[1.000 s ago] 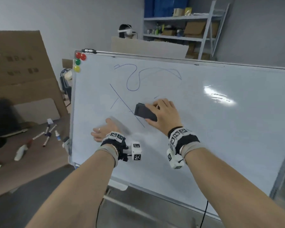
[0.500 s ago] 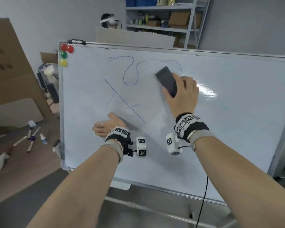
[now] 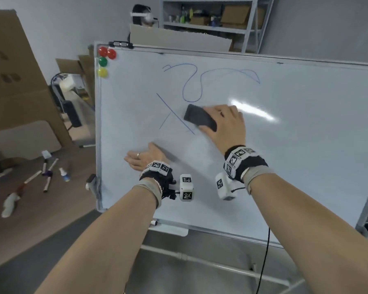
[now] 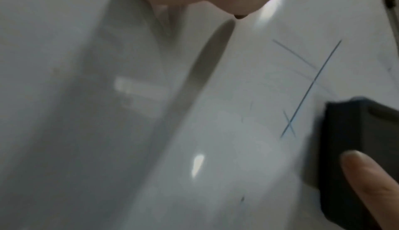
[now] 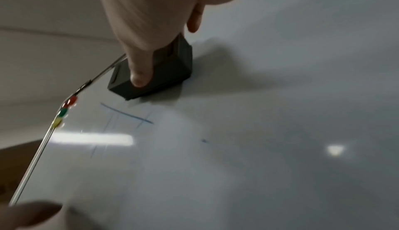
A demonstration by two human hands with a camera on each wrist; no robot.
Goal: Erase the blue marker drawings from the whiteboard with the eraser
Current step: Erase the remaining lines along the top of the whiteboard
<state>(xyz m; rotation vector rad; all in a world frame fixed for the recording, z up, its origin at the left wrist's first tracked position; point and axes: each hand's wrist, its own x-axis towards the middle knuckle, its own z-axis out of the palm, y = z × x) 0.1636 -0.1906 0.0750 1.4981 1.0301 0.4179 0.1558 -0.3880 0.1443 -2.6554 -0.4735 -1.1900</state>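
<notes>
A white whiteboard (image 3: 295,166) stands tilted on a stand. Blue marker drawings remain on it: a looping squiggle (image 3: 191,85) near the top and a crossed straight line (image 3: 174,113) below it. My right hand (image 3: 223,122) grips a dark grey eraser (image 3: 200,117), pressed flat to the board at the lower end of the straight line. The right wrist view shows the thumb lying over the eraser (image 5: 155,73), with the line (image 5: 127,113) just below it. My left hand (image 3: 142,158) rests flat on the board's lower left, fingers straight. The eraser (image 4: 358,148) shows at the left wrist view's right edge.
Red, green and yellow magnets (image 3: 103,60) sit in the board's top left corner. Markers and a small bottle (image 3: 47,170) lie on a brown table to the left. Cardboard sheets (image 3: 15,71) lean at the left, and a metal shelf (image 3: 217,18) stands behind the board.
My right hand has swept the eraser down and left from the squiggle's right end to the straight line's lower end. The left hand has stayed flat on the board.
</notes>
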